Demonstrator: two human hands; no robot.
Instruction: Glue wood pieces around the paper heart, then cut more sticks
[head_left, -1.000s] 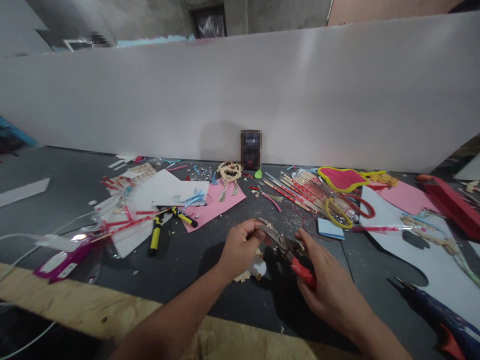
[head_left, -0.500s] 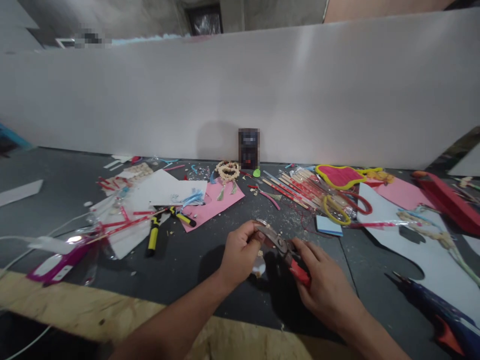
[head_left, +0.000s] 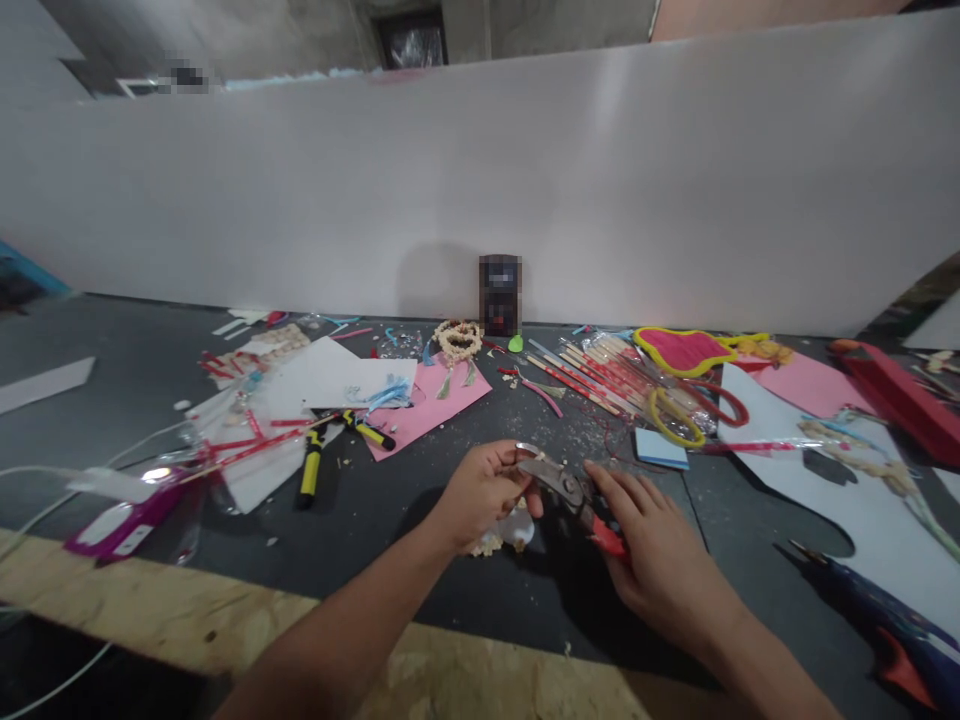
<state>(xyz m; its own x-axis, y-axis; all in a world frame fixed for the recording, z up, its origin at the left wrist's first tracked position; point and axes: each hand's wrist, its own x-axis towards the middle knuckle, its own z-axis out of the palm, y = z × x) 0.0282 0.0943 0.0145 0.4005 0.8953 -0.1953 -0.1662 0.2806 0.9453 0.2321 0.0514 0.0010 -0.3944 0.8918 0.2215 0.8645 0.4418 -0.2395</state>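
In front of me my right hand (head_left: 649,535) is wrapped round the red handles of a pair of metal pliers (head_left: 574,492). Their jaws point left, toward my other hand, and look slightly parted. My left hand (head_left: 486,500) is closed in a pinch right at the jaw tips. What its fingers hold is too small and too hidden to make out. Below the left fingers lie a whitish round piece (head_left: 517,530) and some small beige bits (head_left: 487,545) on the dark tabletop (head_left: 450,595).
Yellow-black pliers (head_left: 309,470) and a purple tool (head_left: 124,525) lie left. Pink paper (head_left: 427,415) and beaded loops (head_left: 457,340) sit ahead. Rightward are patterned sticks (head_left: 577,375), a blue-white pad (head_left: 660,449) and a dark blue glue gun (head_left: 877,620). A white panel (head_left: 337,200) rises behind.
The left hand has shifted slightly left and the pliers slightly right. The jaws' upper part shows more clearly, and the beige bits under the left hand have come into view.
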